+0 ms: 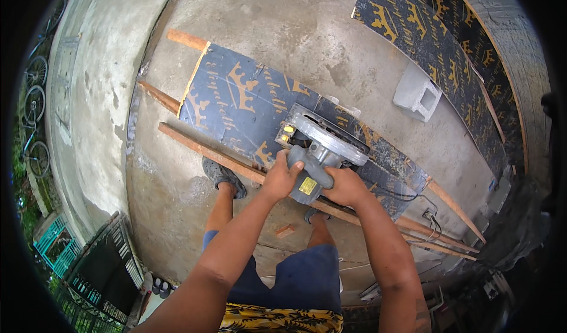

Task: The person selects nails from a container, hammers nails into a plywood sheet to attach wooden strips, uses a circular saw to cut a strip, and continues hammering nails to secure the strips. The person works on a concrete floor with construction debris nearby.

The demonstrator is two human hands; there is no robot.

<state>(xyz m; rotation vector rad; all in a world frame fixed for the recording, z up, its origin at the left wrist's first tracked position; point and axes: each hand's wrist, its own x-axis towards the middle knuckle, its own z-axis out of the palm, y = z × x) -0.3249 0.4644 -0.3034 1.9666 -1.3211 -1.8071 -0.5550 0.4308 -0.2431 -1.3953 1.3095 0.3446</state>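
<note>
I see the left hand curled on the grey plastic grip of a circular saw, the right hand wrapped round the handle's other end. The saw, with its curved, dull metal guard, sits on the right half of a smooth, dark panel printed with gold crowns. Rough timber strips jut from both ends over stained concrete floor. A black cord crosses the panel's right end; beyond lie a pale hollow block and more patterned sheets.
</note>
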